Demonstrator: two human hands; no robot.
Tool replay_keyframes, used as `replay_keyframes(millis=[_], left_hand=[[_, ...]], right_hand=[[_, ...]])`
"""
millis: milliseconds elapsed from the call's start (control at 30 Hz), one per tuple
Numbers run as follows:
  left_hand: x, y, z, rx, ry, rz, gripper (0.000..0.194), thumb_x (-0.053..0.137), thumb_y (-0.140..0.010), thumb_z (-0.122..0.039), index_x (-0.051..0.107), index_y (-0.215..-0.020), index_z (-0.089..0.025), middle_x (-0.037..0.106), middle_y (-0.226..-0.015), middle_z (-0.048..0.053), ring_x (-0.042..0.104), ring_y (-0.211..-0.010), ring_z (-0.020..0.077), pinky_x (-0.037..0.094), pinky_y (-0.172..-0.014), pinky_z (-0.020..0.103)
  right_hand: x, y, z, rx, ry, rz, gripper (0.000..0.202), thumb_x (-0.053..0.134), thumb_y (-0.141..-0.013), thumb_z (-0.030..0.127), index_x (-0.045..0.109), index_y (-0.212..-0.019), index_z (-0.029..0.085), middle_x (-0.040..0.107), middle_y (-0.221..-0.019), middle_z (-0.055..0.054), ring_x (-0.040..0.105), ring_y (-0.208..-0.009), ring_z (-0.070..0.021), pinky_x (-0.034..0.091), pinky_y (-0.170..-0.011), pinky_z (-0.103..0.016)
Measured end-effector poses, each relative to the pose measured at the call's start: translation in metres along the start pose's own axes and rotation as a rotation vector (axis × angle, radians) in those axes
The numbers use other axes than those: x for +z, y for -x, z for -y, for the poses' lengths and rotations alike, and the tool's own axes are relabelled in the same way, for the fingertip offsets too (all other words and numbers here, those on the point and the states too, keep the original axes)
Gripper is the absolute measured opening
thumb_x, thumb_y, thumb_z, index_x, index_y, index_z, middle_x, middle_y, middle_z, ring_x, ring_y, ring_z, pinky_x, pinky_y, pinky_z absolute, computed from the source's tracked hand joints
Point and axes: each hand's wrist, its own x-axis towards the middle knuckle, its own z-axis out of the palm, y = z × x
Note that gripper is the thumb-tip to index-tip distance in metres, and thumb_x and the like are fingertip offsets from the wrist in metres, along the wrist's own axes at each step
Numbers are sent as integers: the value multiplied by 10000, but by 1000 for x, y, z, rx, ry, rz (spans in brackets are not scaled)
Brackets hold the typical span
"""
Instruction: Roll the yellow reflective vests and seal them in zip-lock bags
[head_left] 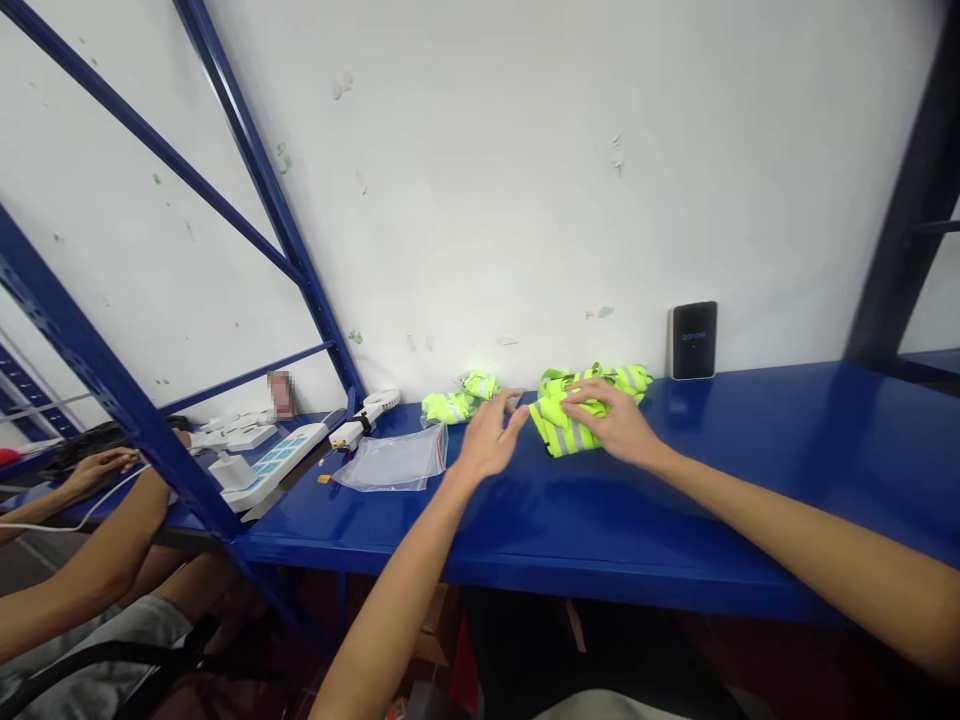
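Spreading widest is the blue worktop (795,430), with a crumpled neon-yellow garment (556,425) lying on it. Left of the garment, a clear zip bag (394,462) is lying flat. The right hand (619,422) is resting on the garment; whether it is gripping cannot be told. The left hand (491,435) is showing open just left of the garment. A dark-screened device (694,342) is standing right of the garment.

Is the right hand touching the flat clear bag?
No, the right hand is at the yellow striped cloth, while the flat clear bag lies left of the left hand.
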Motion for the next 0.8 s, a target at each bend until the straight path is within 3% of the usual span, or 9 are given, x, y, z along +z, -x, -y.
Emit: replay_keyframes(millis=[67, 167, 233, 300, 400, 500, 567, 700, 800], left_hand=[[-40, 7, -5, 12, -133, 21, 523, 685, -753, -486, 610, -1211, -246, 604, -1208, 106, 432, -1236, 314, 229, -1106, 389], [-103, 15, 0, -104, -423, 282, 939, 841, -519, -492, 487, -1367, -296, 392, -1498, 96, 235, -1420, 359, 114, -1157, 462], [-135, 17, 9, -251, -554, 382, 1098, 866, -428, -503, 429, -1412, -287, 342, -1529, 122, 172, -1445, 387, 143, -1143, 505], [-152, 18, 19, -400, -623, 441, 1139, 872, -385, -503, 436, -1411, -270, 382, -1502, 152, 206, -1428, 421, 204, -1112, 540], [-155, 19, 26, -530, -639, 458, 1076, 866, -402, -503, 488, -1375, -246, 470, -1437, 163, 357, -1351, 445, 266, -1068, 565], [-148, 20, 24, -504, -653, 453, 949, 812, -511, -557, 507, -1361, -265, 492, -1427, 134, 407, -1326, 421, 250, -1079, 563], [-141, 20, 20, -398, -675, 431, 908, 778, -562, -582, 494, -1372, -283, 471, -1449, 115, 377, -1357, 392, 185, -1122, 543], [-121, 15, 9, -34, -710, 343, 960, 752, -609, -595, 388, -1442, -289, 377, -1516, 84, 243, -1434, 336, 10, -1173, 501], [-97, 7, 2, 171, -707, 271, 971, 768, -609, -565, 379, -1449, -269, 366, -1521, 77, 231, -1436, 332, 27, -1183, 476]], right_hand=[[-3, -1, -3, 25, 21, -8, 188, 650, -813, 394, 711, -793, 217, 671, -1008, -87, 618, -1002, -270, 457, -935, -461], [-1, -2, -4, 50, 35, -13, 171, 649, -794, 366, 684, -732, 211, 676, -997, -85, 620, -991, -269, 458, -925, -451], [2, -2, -1, 65, 33, -13, 168, 650, -782, 356, 667, -703, 209, 678, -993, -84, 621, -990, -269, 458, -924, -446], [5, -1, 2, 87, 25, -4, 169, 653, -775, 356, 664, -694, 208, 680, -991, -83, 625, -985, -269, 456, -925, -443], [6, -1, 6, 125, 9, 27, 190, 674, -765, 382, 673, -691, 206, 681, -995, -87, 627, -985, -273, 450, -929, -445], [5, 0, 8, 155, -2, 74, 228, 720, -728, 435, 693, -703, 209, 678, -1020, -88, 619, -1012, -286, 443, -933, -458], [6, -1, 9, 159, -19, 96, 235, 741, -704, 443, 695, -704, 213, 679, -1021, -83, 617, -1018, -288, 438, -938, -466], [9, -3, 16, 196, -128, 61, 233, 753, -687, 430, 687, -707, 207, 699, -974, -77, 627, -1013, -290, 436, -942, -465], [8, -5, 24, 259, -244, -18, 250, 772, -668, 430, 686, -704, 198, 712, -957, -82, 625, -1037, -301, 428, -953, -460]])
